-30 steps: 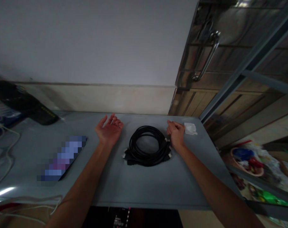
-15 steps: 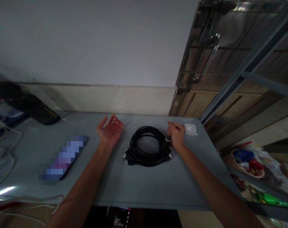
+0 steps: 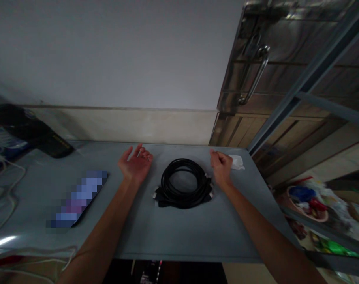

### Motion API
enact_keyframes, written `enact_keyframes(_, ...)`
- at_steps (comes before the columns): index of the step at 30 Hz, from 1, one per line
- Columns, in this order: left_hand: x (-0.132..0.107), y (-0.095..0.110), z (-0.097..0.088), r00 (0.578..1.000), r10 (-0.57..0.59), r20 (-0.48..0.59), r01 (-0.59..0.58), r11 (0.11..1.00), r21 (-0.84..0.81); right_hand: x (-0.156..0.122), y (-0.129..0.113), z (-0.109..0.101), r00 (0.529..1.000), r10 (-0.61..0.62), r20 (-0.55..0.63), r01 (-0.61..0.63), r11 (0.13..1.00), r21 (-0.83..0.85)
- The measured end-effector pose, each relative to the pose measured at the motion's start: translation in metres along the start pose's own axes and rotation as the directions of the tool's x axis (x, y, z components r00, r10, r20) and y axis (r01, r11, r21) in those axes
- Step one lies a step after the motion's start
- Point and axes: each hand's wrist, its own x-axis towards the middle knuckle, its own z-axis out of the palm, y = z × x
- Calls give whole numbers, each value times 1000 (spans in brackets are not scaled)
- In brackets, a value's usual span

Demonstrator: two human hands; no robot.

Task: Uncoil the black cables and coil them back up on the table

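A coil of black cable (image 3: 183, 201) with several pale metal plug ends lies flat on the grey table between my hands. To its left, my left hand (image 3: 136, 163) rests palm up, fingers loosely curled and apart, holding nothing. On the other side, my right hand (image 3: 221, 167) is closed with its fingers folded in; I see nothing in it. It sits beside the coil, apart from it. Just behind that hand lies a white crumpled tissue-like piece (image 3: 237, 162), partly covered by the knuckles.
A phone (image 3: 81, 197) with a blurred-out screen lies at left on the table (image 3: 182, 236). Beyond it are a black cylindrical object (image 3: 46, 136) and white cords (image 3: 12, 193). A metal frame post (image 3: 286, 104) and a basket of odds and ends (image 3: 306, 201) stand at right.
My right hand has turned slightly, its fingers folded more tightly, and it now overlaps the white piece. The coil and my left hand have hardly moved; the view has shifted a little.
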Motion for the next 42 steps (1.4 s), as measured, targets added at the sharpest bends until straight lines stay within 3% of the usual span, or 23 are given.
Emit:
enact_keyframes(2, 0, 0, 0, 1000, 9, -10, -9, 1000, 1, -3, -17, -4, 993, -97, 64, 97, 995, 12)
enact_keyframes(3, 1, 1, 0, 1000, 13, -15, -13, 1000, 1, -5, -27, -6, 973, -171, 155, 169, 985, 22)
enact_keyframes(4, 1, 1, 0, 1000, 19, -16, -19, 1000, -1, -8, -37, -6, 926, -250, 281, 252, 967, 31)
enact_keyframes(6, 2, 2, 0, 999, 27, -18, -27, 1000, -5, -18, -57, -5, 763, -360, 537, 419, 908, 14)
enact_keyframes(9, 3, 5, -3, 999, 34, -7, -35, 999, -10, -37, -78, 2, 523, -307, 795, 606, 790, -94)
enact_keyframes(11, 3, 7, -5, 999, 33, 2, -33, 999, -8, -50, -82, 9, 433, -212, 876, 671, 725, -156)
enact_keyframes(13, 4, 7, -6, 999, 34, -1, -34, 999, -3, -57, -79, 15, 394, -132, 910, 703, 681, -206)
enact_keyframes(18, 3, 7, -3, 999, 31, -14, -31, 1000, 0, -49, -58, 18, 415, -46, 909, 721, 626, -298)
enact_keyframes(20, 2, 6, -2, 999, 31, -17, -31, 999, -7, -38, -50, 15, 463, -30, 886, 718, 598, -355)
enact_keyframes(25, 2, 5, -1, 1000, 24, -12, -24, 1000, 0, -17, -32, 9, 638, 12, 770, 641, 546, -540)
enact_keyframes(29, 2, 5, -2, 1000, 24, 11, -24, 999, 21, -15, -28, 8, 707, -23, 707, 596, 557, -578)
enact_keyframes(32, 2, 7, -2, 1000, 30, 10, -30, 999, 34, -16, -27, 7, 732, -94, 674, 595, 570, -567)
enact_keyframes(36, 1, 8, -1, 999, 40, -13, -39, 999, 25, -17, -22, 6, 732, -182, 657, 616, 589, -523)
enact_keyframes(42, 1, 8, -1, 999, 46, -15, -46, 999, 24, -17, -19, 5, 752, -190, 631, 592, 614, -521)
